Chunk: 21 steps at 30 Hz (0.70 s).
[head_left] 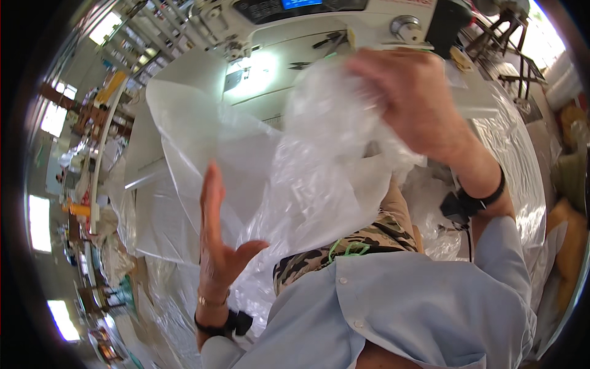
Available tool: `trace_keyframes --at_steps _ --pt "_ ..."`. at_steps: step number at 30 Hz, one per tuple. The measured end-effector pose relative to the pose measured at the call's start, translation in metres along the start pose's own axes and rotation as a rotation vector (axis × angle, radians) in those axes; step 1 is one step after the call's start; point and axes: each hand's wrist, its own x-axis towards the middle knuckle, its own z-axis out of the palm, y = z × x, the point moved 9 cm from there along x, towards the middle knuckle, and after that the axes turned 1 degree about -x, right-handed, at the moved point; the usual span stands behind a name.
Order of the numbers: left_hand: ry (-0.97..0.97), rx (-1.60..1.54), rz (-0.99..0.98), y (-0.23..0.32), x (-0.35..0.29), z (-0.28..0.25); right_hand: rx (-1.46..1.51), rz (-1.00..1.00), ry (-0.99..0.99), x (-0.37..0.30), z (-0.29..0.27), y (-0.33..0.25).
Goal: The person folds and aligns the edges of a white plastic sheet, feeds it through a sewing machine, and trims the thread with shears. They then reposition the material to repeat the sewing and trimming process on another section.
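Clear plastic bag [307, 166] hangs over my lap before the sewing machine [319, 24], its length running from upper right down to lower left. My right hand [418, 101] clutches its bunched top. My left hand [218, 240], flat with fingers together, stands just left of the bag's lower part.

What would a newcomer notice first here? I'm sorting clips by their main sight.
The eye lands first on the clear plastic bag billowing across the middle. The right hand grips its bunched top at upper right, while the left hand is open and flat against the plastic at lower left. Behind them, at the top, stands a white sewing machine on a white table.
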Motion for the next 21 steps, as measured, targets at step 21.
trace_keyframes --at_steps 21 --pt "0.749 1.052 -0.038 -0.039 0.029 -0.374 0.776 0.531 -0.788 -0.153 0.115 0.088"
